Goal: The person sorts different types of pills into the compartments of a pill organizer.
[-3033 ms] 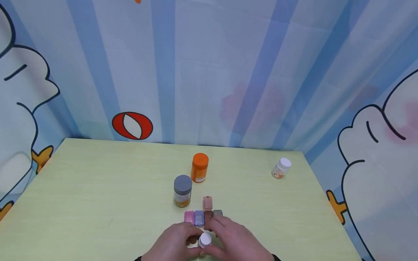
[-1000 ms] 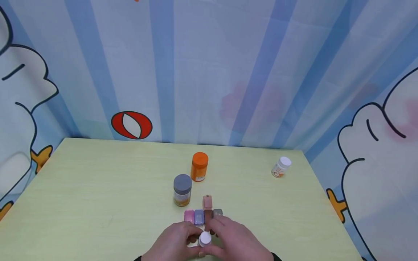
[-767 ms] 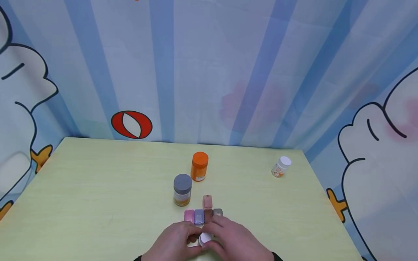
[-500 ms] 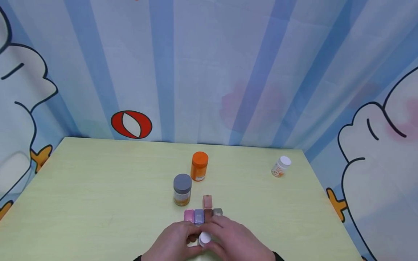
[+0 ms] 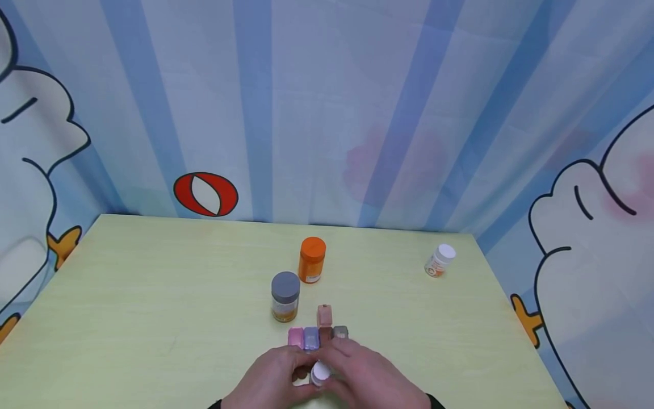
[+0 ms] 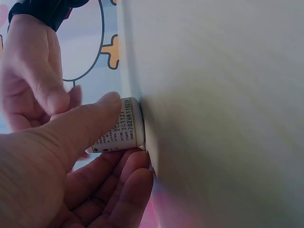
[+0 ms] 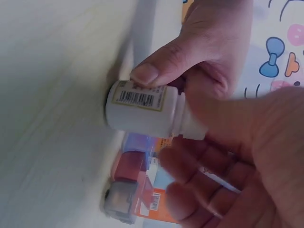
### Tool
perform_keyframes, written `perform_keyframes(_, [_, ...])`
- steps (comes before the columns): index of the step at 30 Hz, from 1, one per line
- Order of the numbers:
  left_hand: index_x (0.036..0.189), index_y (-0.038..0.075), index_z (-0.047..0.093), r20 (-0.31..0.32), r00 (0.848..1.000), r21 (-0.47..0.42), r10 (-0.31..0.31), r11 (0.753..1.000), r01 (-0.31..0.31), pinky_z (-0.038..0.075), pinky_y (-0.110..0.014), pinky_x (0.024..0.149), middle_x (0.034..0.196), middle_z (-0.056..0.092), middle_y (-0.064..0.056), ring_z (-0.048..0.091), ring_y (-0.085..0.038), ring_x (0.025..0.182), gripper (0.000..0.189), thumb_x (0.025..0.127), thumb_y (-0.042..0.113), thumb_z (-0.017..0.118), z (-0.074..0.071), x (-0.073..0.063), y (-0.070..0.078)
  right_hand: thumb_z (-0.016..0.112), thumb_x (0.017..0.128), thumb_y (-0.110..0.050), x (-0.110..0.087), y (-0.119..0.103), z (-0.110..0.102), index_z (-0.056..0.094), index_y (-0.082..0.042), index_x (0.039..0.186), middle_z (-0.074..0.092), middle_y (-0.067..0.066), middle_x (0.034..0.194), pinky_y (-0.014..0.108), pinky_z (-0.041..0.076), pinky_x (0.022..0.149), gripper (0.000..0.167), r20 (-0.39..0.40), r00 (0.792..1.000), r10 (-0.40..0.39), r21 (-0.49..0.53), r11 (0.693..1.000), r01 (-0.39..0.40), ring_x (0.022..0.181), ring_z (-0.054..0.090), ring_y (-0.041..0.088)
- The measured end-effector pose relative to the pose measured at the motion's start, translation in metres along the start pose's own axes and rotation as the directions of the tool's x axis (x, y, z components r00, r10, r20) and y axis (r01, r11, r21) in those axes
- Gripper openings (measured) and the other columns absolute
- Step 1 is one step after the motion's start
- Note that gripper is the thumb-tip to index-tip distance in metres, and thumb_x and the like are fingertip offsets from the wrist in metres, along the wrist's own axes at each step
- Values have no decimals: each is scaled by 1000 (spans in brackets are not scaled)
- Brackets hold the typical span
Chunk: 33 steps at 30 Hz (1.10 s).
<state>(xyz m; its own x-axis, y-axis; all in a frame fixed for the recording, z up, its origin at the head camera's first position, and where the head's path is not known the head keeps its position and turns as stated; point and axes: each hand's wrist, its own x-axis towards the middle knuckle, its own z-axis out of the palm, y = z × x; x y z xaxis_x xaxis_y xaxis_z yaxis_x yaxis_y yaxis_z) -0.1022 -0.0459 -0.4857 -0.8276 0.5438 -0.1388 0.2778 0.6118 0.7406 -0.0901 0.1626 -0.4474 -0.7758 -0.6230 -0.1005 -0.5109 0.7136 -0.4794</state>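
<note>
Small white bottle stands upright on the near part of the counter

From my end I have both hands on it. The left hand pinches the body between thumb and fingers; the right hand has thumb and forefinger around the plain white cap. The body is smooth and white with a rounded base, and a ridge rings it just below the cap. One side carries a barcode in a yellow-edged panel; my left wrist feed shows rows of dark digits.

Just beyond the hands I see a pink box, lilac box, brown box and grey box in a row, a pale pink box on their far side. Farther off are a grey-lidded jar and an orange bottle.
</note>
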Motion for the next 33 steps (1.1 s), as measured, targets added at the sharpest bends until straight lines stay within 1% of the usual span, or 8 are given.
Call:
perform_keyframes(5, [95, 30, 73, -17, 999, 5, 29, 1000, -29, 46, -19, 65, 77, 60, 17, 53, -3, 70, 23, 77, 40, 80, 0, 0, 0, 62, 82, -61, 3, 0, 1, 46, -40, 137, 54, -20, 124, 27, 53, 87, 60, 14, 994, 109, 50, 993, -109, 100, 50, 1])
perform_keyframes(8, [97, 31, 72, -5, 1000, 3, 15, 1000, -15, 45, -19, 64, 76, 59, 17, 53, -3, 70, 25, 77, 44, 79, 0, 0, 0, 63, 88, -50, 4, 0, 1, 50, -41, 131, 54, -21, 123, 27, 53, 88, 46, 25, 997, 79, 14, 997, -80, 100, 50, 1])
perform_keyframes(13, [98, 31, 71, -10, 1000, 9, 24, 1000, -24, 46, -19, 65, 78, 60, 18, 53, -2, 71, 26, 77, 43, 79, -1, -1, 0, 60, 90, -49, 2, 0, 2, 43, -39, 139, 51, -19, 131, 26, 53, 89, 53, 1, 1000, 8, -29, 1000, -8, 103, 49, 1])
perform_keyframes(16, [93, 30, 70, -32, 998, 22, 60, 998, -59, 46, -19, 66, 78, 60, 18, 53, -1, 71, 22, 77, 42, 79, -1, -1, -1, 57, 87, -60, 2, 0, 1, 45, -36, 137, 52, -20, 123, 22, 52, 84, 58, -11, 998, 66, -4, 998, -67, 98, 49, -1])
perform_keyframes(20, [91, 31, 71, -51, 995, 31, 83, 996, -81, 46, -18, 65, 78, 60, 19, 53, -1, 70, 20, 78, 44, 78, 0, -1, -1, 60, 86, -57, 4, 0, 1, 53, -37, 125, 52, -21, 115, 20, 51, 82, 45, -4, 995, 99, 3, 995, -99, 96, 48, -1])
perform_keyframes(24, [97, 30, 72, -41, 997, 22, 60, 998, -59, 45, -18, 65, 79, 60, 20, 53, -1, 71, 25, 78, 44, 78, 0, -1, 0, 62, 91, -45, 3, 1, 2, 52, -41, 126, 52, -20, 124, 26, 52, 89, 37, 7, 1000, 24, -4, 1000, -24, 103, 49, 0])
perform_keyframes(29, [101, 29, 72, -45, 997, 34, 55, 998, -54, 44, -18, 63, 76, 59, 17, 52, -2, 70, 28, 76, 38, 81, -1, -2, 0, 64, 94, -23, -1, 0, 2, 41, -41, 140, 44, -16, 144, 33, 49, 98, 55, -41, 993, -113, -48, 993, 111, 119, 49, 3])
perform_keyframes(33, [96, 28, 72, -48, 997, 31, 67, 997, -66, 44, -18, 63, 75, 58, 17, 52, -2, 70, 23, 77, 38, 81, -1, -2, 0, 62, 95, -16, -6, 1, -3, 34, -38, 146, 45, -14, 134, 23, 50, 93, 63, -123, 986, -112, -74, 992, 103, 113, 51, 1])
